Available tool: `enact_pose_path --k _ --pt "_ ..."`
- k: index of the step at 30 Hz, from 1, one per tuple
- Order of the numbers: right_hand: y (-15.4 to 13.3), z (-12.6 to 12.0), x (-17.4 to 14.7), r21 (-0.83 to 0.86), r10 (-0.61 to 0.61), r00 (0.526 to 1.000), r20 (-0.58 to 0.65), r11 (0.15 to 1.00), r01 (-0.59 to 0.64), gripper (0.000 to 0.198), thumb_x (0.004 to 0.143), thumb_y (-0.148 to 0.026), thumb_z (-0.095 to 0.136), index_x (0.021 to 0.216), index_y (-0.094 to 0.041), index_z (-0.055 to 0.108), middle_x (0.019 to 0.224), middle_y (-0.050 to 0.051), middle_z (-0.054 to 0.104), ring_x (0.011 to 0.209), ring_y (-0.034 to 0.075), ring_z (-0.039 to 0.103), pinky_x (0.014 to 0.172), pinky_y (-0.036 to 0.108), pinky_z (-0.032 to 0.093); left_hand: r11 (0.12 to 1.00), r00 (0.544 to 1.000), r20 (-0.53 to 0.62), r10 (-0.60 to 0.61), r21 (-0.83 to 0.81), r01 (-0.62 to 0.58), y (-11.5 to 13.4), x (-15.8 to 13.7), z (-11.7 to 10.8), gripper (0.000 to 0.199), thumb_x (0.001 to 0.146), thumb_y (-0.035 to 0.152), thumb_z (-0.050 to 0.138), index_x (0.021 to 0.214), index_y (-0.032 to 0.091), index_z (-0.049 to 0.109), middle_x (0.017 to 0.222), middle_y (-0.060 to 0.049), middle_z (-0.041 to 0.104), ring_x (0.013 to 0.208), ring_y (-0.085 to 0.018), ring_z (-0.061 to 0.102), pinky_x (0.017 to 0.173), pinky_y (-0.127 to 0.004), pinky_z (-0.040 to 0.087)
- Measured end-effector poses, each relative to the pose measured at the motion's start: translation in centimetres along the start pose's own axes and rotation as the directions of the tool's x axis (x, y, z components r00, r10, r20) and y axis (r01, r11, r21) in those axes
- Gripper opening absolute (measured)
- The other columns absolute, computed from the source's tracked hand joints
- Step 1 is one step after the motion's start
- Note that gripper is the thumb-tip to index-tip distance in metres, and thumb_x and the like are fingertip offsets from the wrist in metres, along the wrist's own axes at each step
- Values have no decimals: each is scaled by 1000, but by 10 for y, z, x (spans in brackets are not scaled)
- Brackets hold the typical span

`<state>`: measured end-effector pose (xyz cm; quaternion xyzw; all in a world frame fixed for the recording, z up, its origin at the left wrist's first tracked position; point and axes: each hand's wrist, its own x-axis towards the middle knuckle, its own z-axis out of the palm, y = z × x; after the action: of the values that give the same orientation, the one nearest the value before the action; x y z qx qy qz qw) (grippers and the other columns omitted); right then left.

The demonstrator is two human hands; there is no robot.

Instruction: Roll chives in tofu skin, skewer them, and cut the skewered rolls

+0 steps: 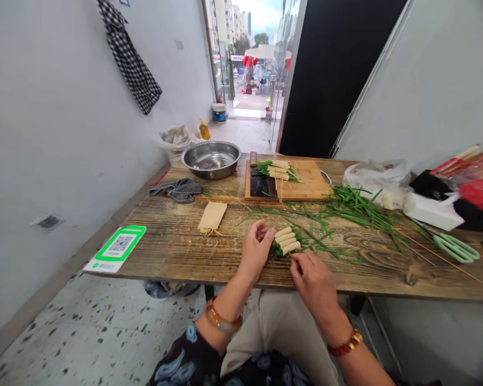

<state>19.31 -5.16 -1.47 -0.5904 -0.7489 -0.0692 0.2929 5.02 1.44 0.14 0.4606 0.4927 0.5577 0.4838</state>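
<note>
The rolls (286, 241), pale wrappers around green stalks, lie side by side on the bench (165, 230), between the left hand (255, 248) and the right hand (314, 273). The left hand is half curled, its thumb reaching to the left end of the rolls; whether it grips them I cannot tell. The right hand has its fingers pinched on a thin stick (290, 254) that shows at the near side of the rolls.

Left of the left hand and a little beyond it lies a small stack of wrappers (213, 215). Farther out that way are a grey cloth (177, 190) and, past it, a metal bowl (210, 173). A green and white card with a square code (118, 246) lies well to the left of the left hand, at the edge of the bench.

Straight beyond both hands is a cutting board (306, 174), with more rolls (279, 170) and a knife (260, 185) on it. Loose green stalks (358, 209) are heaped beyond the right hand and to its right, with strands trailing back toward the rolls. Farther right of that hand lie scissors (455, 247) with pale green handles, near a white box (432, 212) and a plastic bag (376, 177).
</note>
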Motion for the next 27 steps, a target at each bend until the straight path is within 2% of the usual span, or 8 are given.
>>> enact_pose_path --k 4,7,10,12,15,18,22,27 --pt "-4 -2 1 8 -41 999 -29 999 41 14 91 -16 47 85 -17 60 74 3 59 72 17 55 69 29 40 965 974 96 -204 -150 217 4 1 5 46 69 41 74 100 11 62 98 -11 68 89 -19 62 83 -31 49" --pt "-7 -6 3 33 -59 997 -58 998 61 13 92 -16 48 89 -17 61 77 5 62 76 18 57 72 30 42 936 961 152 -229 -237 260 9 -8 8 46 66 40 77 101 12 65 99 -10 70 86 -19 64 80 -31 50" --pt "-5 -14 3 111 -81 990 -113 989 94 13 92 -15 49 98 -16 61 86 6 65 82 18 59 77 31 45 944 975 181 -130 -279 178 23 -19 8 41 71 36 74 106 15 66 108 -8 69 93 -19 63 85 -30 49" --pt "-2 -21 1 141 -114 980 -165 980 138 16 91 -15 52 104 -15 61 92 7 67 85 17 60 80 31 46 968 980 194 -51 -231 96 36 -26 6 37 74 33 71 107 17 67 111 -7 68 97 -20 62 87 -28 48" --pt "3 -35 -4 90 -170 958 -232 977 195 22 88 -14 58 110 -15 61 93 7 69 85 17 61 83 32 46 987 974 224 28 -159 8 55 -36 4 33 79 31 67 109 18 67 110 -6 68 101 -20 61 88 -27 47" --pt "5 -45 -9 55 -194 952 -236 976 213 25 87 -14 60 112 -15 62 91 7 69 83 17 63 82 31 47 990 971 231 58 -136 -27 67 -44 5 32 80 31 65 109 18 67 111 -6 68 103 -21 60 89 -27 46" --pt "-1 -52 -12 39 -154 955 -252 985 169 24 89 -17 57 112 -14 63 87 8 69 79 16 64 78 30 49 987 971 230 66 -156 -30 75 -52 9 33 81 33 64 109 18 67 111 -7 68 101 -21 61 86 -27 48" --pt "-8 -55 -11 35 -193 930 -313 976 215 21 90 -16 54 108 -12 64 87 9 70 80 16 65 77 28 49 990 985 161 68 -134 -47 84 -60 14 30 81 37 63 103 17 69 102 -7 70 94 -21 62 84 -28 49"
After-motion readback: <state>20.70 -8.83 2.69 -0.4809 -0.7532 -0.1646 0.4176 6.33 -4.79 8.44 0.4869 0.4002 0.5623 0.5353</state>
